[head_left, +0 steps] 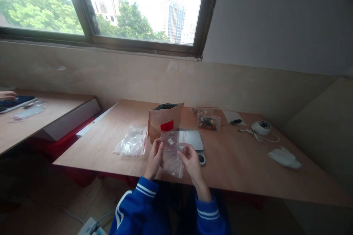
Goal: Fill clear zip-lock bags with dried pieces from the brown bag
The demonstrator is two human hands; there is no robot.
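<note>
My left hand (154, 158) and my right hand (191, 159) both pinch the top of a small clear zip bag (171, 153), held upright over the near edge of the wooden table (237, 169). The bag has a small white label and looks empty. Just behind it lies a silver digital scale (192, 138). A brown paper pouch (164, 120) with a red label stands open behind my left hand. A pile of clear zip bags (131, 142) lies to the left of the pouch.
A small filled bag with dark pieces (209, 121) lies behind the scale. To the right are a black pen on paper (235, 120), a round white device with cord (261, 127) and a white cloth (284, 157). Another person's hand (7, 95) rests on the left desk.
</note>
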